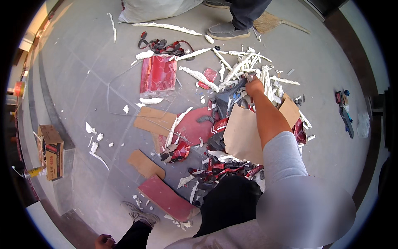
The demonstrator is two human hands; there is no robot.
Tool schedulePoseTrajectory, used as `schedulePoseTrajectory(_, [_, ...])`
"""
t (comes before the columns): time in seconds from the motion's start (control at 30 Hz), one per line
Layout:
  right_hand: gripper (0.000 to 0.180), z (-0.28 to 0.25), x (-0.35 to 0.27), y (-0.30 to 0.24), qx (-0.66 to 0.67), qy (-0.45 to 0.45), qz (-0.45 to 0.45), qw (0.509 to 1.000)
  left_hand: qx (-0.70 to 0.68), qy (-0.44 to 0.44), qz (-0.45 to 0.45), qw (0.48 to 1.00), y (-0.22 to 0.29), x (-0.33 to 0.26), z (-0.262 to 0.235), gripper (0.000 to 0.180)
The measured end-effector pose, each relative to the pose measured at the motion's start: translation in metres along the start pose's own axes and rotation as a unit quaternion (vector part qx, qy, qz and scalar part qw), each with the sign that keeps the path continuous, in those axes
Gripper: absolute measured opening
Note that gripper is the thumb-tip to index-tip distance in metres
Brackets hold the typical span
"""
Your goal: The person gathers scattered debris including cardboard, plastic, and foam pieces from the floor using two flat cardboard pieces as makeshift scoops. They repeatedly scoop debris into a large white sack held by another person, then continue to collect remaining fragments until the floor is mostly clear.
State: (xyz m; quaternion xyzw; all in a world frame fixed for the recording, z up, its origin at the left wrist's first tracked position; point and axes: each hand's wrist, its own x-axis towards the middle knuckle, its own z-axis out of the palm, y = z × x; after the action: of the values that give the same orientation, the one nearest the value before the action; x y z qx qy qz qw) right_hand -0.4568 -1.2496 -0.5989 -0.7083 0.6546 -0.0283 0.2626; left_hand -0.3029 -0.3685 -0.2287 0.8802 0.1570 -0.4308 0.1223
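Note:
My right hand [253, 86] reaches far forward into a heap of white foam strips [238, 66] and closes on a small grey-white scrap [249, 76] at the heap's edge. Under my forearm lies a tan cardboard sheet [242, 133] over red and black torn packaging [219, 168]. My left hand [103, 241] sits low at the bottom edge beside my knee, fingers curled, with nothing seen in it. A round dark-red piece [192, 124] lies left of the cardboard.
Another person's grey shoe [226, 30] and a broom [273, 21] are at the top, beside a white sack [153, 9]. A red plastic packet [158, 74], black-red straps [166, 45], a red board [168, 199], a cardboard box [52, 151] and tools [346, 112] lie around.

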Motion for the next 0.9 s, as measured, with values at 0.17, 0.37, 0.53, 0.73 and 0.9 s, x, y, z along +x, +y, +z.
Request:
schedulePoseTrajectory(0.17, [0.043, 0.017, -0.009, -0.022, -0.133, -0.053, 0.023, 0.989, 0.141, 0.003, 0.000, 0.990, 0.022, -0.014, 0.000, 0.038])
schedulePoseTrajectory(0.37, [0.040, 0.020, -0.016, -0.019, -0.171, -0.063, 0.042, 0.982, 0.144, 0.009, -0.009, 0.989, 0.025, -0.026, 0.005, 0.045])
schedulePoseTrajectory(0.53, [0.035, -0.010, -0.050, -0.005, -0.141, 0.084, -0.200, 0.966, 0.177, 0.027, 0.059, 0.982, 0.032, -0.030, 0.001, 0.042])
schedulePoseTrajectory(0.73, [0.017, -0.050, -0.067, 0.050, 0.400, -0.101, -0.065, 0.908, 0.029, 0.016, 0.063, 0.998, 0.009, -0.015, -0.005, 0.034])
schedulePoseTrajectory(0.9, [0.022, -0.101, -0.116, -0.002, 0.573, -0.141, 0.014, 0.807, 0.044, 0.043, 0.212, 0.975, 0.053, -0.022, -0.012, 0.034])
